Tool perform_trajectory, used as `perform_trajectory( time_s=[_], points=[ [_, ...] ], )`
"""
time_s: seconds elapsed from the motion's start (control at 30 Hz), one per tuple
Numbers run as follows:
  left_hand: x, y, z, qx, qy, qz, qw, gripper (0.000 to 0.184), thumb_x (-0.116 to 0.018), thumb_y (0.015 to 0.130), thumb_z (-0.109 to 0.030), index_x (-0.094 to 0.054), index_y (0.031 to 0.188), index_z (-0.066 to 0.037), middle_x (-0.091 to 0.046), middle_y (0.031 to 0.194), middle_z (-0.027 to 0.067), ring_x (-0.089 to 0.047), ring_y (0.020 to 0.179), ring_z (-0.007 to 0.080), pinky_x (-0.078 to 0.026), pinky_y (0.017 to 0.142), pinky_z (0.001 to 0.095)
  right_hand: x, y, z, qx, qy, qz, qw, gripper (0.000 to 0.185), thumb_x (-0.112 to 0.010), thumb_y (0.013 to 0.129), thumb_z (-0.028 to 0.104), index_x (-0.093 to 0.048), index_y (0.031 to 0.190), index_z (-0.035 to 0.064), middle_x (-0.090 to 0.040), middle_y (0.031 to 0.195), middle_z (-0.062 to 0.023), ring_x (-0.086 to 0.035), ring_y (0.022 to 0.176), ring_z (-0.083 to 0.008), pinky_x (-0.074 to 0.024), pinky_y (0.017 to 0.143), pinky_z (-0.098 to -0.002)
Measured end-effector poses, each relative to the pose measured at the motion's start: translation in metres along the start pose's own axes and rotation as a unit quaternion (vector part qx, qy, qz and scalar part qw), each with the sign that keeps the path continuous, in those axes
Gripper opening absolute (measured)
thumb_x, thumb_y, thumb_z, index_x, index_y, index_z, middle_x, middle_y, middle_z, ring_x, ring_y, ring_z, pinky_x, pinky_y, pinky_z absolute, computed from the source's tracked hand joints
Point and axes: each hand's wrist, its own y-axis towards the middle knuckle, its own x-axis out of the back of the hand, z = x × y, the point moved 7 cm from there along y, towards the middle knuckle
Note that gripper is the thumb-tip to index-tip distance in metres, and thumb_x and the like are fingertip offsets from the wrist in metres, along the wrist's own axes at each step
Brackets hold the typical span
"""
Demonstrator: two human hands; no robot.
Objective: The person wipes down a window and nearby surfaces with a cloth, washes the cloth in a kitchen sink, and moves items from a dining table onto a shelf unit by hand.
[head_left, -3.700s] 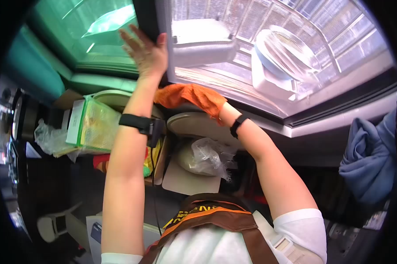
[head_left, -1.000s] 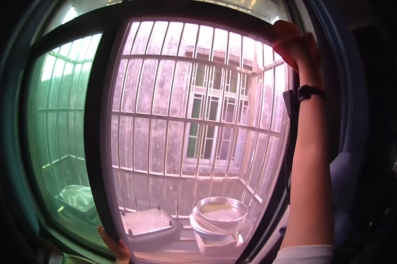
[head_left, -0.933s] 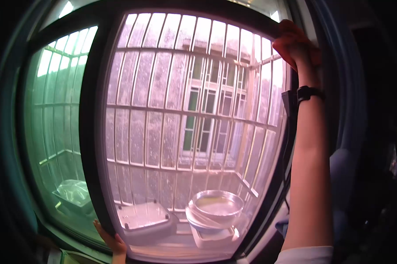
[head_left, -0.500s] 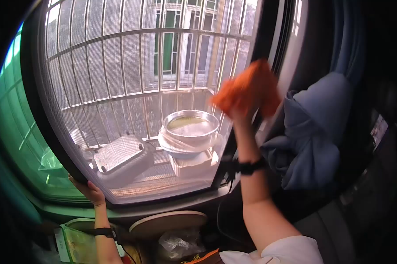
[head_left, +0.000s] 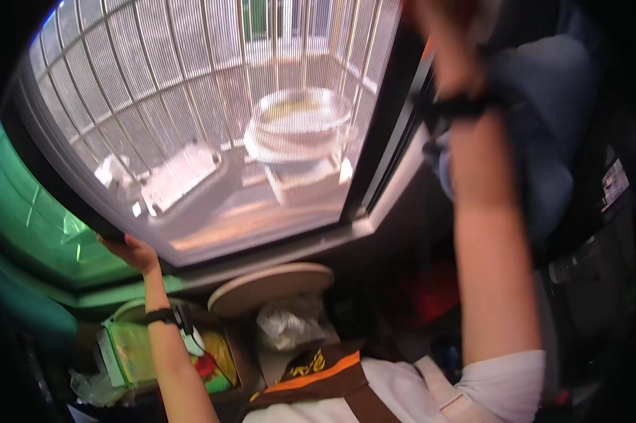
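My left hand grips the dark edge of the screened window frame at its lower left, fingers behind the edge. My right hand is raised high at the top edge of the view, beside the right window post, blurred and partly cut off. A sliver of the orange cloth shows next to it; most of the cloth is out of view. Behind the mesh stand a round metal basin stacked on other tubs and an upturned pale container.
Metal bars run outside the window. Blue-grey fabric hangs at the right, behind my right arm. Below the sill are a round board, a crumpled clear plastic bag and a box with colourful packets.
My right hand has moved up with the orange cloth, which is now mostly out of view. The camera view has tilted downward. My left hand stays on the frame.
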Motion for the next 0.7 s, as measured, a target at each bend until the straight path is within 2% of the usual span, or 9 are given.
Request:
perform_trajectory(
  time_s=[0.17, 0.27, 0.33, 0.47, 0.57, 0.6, 0.63, 0.7],
  points=[
    [-0.005, -0.004, 0.006, -0.002, 0.0, 0.02, 1.0, 0.074, -0.031, 0.097, -0.046, -0.018, 0.136, 0.015, -0.027, 0.138, 0.0354, -0.029, 0.128, 0.0471, -0.024, 0.108, 0.0477, 0.011, 0.047, -0.005, 0.047, -0.133, -0.086, 0.986, 0.045, -0.046, 0.091, 0.034, -0.038, 0.128, 0.0095, -0.044, 0.124, -0.0089, -0.04, 0.115, -0.0233, -0.0279, 0.099, -0.0374],
    [-0.002, 0.005, -0.001, -0.004, -0.004, 0.016, 1.0, 0.076, -0.03, 0.096, -0.049, -0.018, 0.136, 0.015, -0.027, 0.137, 0.0353, -0.03, 0.127, 0.0477, -0.025, 0.106, 0.0482, -0.023, 0.006, -0.007, 0.019, -0.17, -0.084, 0.982, 0.048, -0.045, 0.092, 0.037, -0.036, 0.131, 0.0103, -0.042, 0.128, -0.0087, -0.037, 0.119, -0.0235, -0.0254, 0.103, -0.0377],
    [0.0, 0.006, -0.005, -0.014, -0.004, 0.027, 1.0, 0.073, -0.03, 0.097, -0.046, -0.02, 0.134, 0.015, -0.03, 0.135, 0.0347, -0.033, 0.124, 0.0475, -0.027, 0.105, 0.0479, -0.062, -0.068, -0.005, -0.018, -0.171, -0.038, 0.984, 0.05, -0.045, 0.092, 0.038, -0.034, 0.133, 0.0109, -0.041, 0.13, -0.0085, -0.036, 0.122, -0.0237, -0.0237, 0.105, -0.038],
    [-0.001, -0.003, 0.002, 0.005, -0.001, 0.023, 1.0, 0.075, -0.031, 0.097, -0.047, -0.016, 0.135, 0.017, -0.028, 0.135, 0.0369, -0.033, 0.124, 0.0482, -0.027, 0.104, 0.0478, -0.156, -0.262, 0.012, -0.113, -0.16, 0.152, 0.969, 0.054, -0.043, 0.093, 0.041, -0.031, 0.136, 0.0121, -0.038, 0.135, -0.0081, -0.032, 0.127, -0.024, -0.0203, 0.109, -0.0385],
    [-0.002, -0.002, -0.002, 0.007, -0.002, 0.034, 0.999, 0.078, -0.03, 0.096, -0.048, -0.015, 0.135, 0.018, -0.025, 0.136, 0.0382, -0.031, 0.125, 0.049, -0.027, 0.105, 0.0481, -0.219, -0.437, 0.035, -0.151, -0.221, 0.446, 0.854, 0.057, -0.043, 0.094, 0.043, -0.028, 0.139, 0.0129, -0.035, 0.139, -0.0079, -0.03, 0.131, -0.0242, -0.0178, 0.112, -0.0388],
    [-0.001, -0.001, -0.003, 0.009, -0.009, 0.034, 0.999, 0.079, -0.03, 0.096, -0.049, -0.014, 0.135, 0.018, -0.024, 0.136, 0.0386, -0.031, 0.125, 0.0491, -0.026, 0.105, 0.0482, -0.224, -0.461, 0.053, -0.053, -0.277, 0.444, 0.85, 0.057, -0.042, 0.094, 0.044, -0.027, 0.14, 0.0132, -0.035, 0.14, -0.0078, -0.029, 0.132, -0.0243, -0.017, 0.113, -0.039],
    [0.0, 0.001, -0.007, 0.009, -0.031, 0.047, 0.998, 0.08, -0.03, 0.096, -0.05, -0.014, 0.134, 0.019, -0.025, 0.136, 0.0389, -0.031, 0.126, 0.0486, -0.026, 0.105, 0.0479, -0.215, -0.447, 0.08, 0.091, -0.361, 0.338, 0.864, 0.053, -0.048, 0.092, 0.037, -0.034, 0.135, 0.0106, -0.041, 0.133, -0.0082, -0.035, 0.128, -0.0241, -0.0236, 0.111, -0.0396],
    [-0.001, 0.001, -0.006, 0.006, -0.031, 0.032, 0.999, 0.079, -0.029, 0.096, -0.051, -0.017, 0.134, 0.017, -0.029, 0.133, 0.0379, -0.034, 0.122, 0.0489, -0.028, 0.103, 0.0487, -0.191, -0.42, 0.115, 0.192, -0.319, 0.16, 0.914, 0.048, -0.054, 0.089, 0.029, -0.041, 0.13, 0.0066, -0.048, 0.126, -0.0086, -0.042, 0.124, -0.0237, -0.0309, 0.108, -0.0394]
  ],
)
